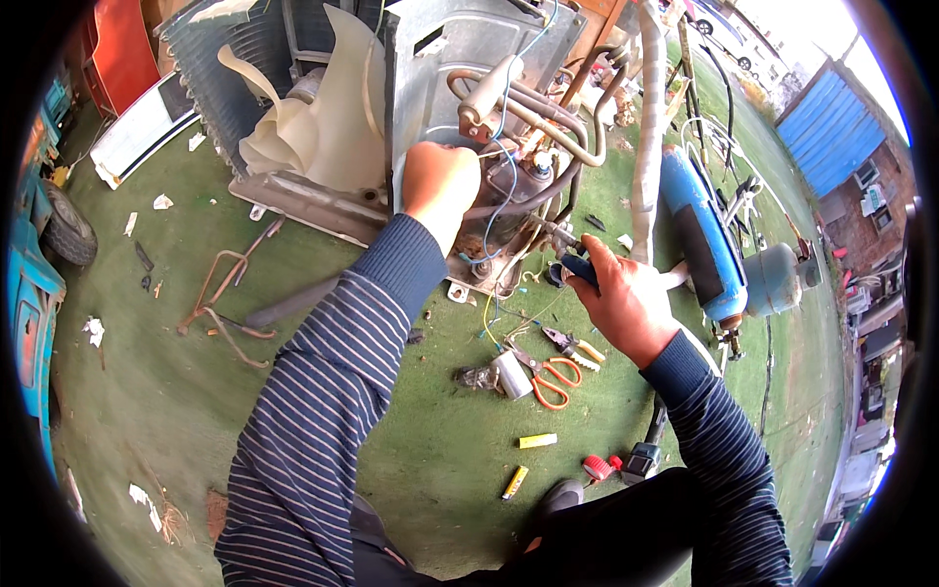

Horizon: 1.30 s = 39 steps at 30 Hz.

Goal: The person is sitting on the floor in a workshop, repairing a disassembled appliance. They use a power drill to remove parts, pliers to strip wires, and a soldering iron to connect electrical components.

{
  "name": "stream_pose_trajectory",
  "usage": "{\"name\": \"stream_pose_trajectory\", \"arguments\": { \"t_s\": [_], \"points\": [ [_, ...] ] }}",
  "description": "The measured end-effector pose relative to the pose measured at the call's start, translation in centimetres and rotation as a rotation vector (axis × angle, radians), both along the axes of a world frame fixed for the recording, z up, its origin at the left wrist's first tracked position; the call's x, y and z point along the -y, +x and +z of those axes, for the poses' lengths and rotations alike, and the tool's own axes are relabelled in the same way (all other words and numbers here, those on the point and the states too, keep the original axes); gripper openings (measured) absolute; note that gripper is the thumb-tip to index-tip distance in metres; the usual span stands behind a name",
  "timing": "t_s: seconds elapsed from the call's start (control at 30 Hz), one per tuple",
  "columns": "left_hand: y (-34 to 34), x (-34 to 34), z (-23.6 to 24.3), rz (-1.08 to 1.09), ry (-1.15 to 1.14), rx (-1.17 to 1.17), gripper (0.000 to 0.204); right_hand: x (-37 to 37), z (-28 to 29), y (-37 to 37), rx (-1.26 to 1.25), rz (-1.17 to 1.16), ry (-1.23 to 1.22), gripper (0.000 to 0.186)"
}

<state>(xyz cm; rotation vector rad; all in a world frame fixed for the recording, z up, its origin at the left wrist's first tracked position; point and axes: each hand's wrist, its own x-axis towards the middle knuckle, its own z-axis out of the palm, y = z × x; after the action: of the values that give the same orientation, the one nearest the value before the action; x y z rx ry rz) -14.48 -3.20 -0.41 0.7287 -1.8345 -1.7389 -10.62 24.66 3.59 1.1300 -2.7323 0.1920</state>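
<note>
An opened air-conditioner outdoor unit stands before me, with a cream fan [337, 108] on its left and a dark compressor [528, 183] among bent copper pipes [548, 112] on its right. My left hand [440, 186] is closed at the compressor's left side. What its fingers hold, if anything, is hidden. My right hand [631, 298] is wrapped round a hand tool with a dark blue handle [579, 268]. The tool's metal end points at the lower right of the compressor; its exact kind is unclear. A thin blue wire [510, 161] loops down in front of the compressor.
Orange-handled scissors [556, 377], pliers [572, 347] and a silvery cylinder [512, 376] lie on the green ground below my hands. Two yellow pieces [537, 440] lie nearer my feet. At right are a blue gas cylinder [685, 196] and a wrapped pipe [648, 137]. Bent metal rods [230, 293] lie left.
</note>
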Motion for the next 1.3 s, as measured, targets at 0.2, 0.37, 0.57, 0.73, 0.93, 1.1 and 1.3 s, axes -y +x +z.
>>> {"name": "stream_pose_trajectory", "arguments": {
  "t_s": [0.2, 0.37, 0.57, 0.73, 0.93, 1.1, 1.3],
  "points": [
    [0.7, -0.7, 1.6, -0.046, -0.010, 0.114, 0.031, -0.4, 0.2, 0.1, -0.008, -0.018, 0.004, 0.053],
    [0.7, -0.7, 1.6, -0.031, -0.020, 0.126, 0.031, -0.2, 0.3, 0.2, -0.027, -0.013, 0.033, 0.054],
    [0.3, -0.8, 1.1, -0.006, 0.037, 0.031, 0.023, -0.4, 0.1, 0.1, -0.033, -0.012, 0.025, 0.054],
    [0.6, -0.7, 1.3, -0.003, 0.026, 0.059, 0.024, -0.2, 0.0, 0.2, -0.022, -0.018, 0.030, 0.054],
    [0.4, -0.6, 1.2, 0.000, -0.009, 0.050, 0.025, -0.4, -0.1, 0.1, -0.019, 0.001, 0.010, 0.054],
    [0.3, -0.8, 1.2, -0.002, 0.002, 0.056, 0.025, -0.6, -0.1, 0.2, -0.024, -0.002, 0.014, 0.054],
    [0.2, -1.0, 1.6, -0.002, -0.007, 0.100, 0.025, -0.6, 0.1, 0.2, -0.022, -0.008, 0.028, 0.054]
  ]
}}
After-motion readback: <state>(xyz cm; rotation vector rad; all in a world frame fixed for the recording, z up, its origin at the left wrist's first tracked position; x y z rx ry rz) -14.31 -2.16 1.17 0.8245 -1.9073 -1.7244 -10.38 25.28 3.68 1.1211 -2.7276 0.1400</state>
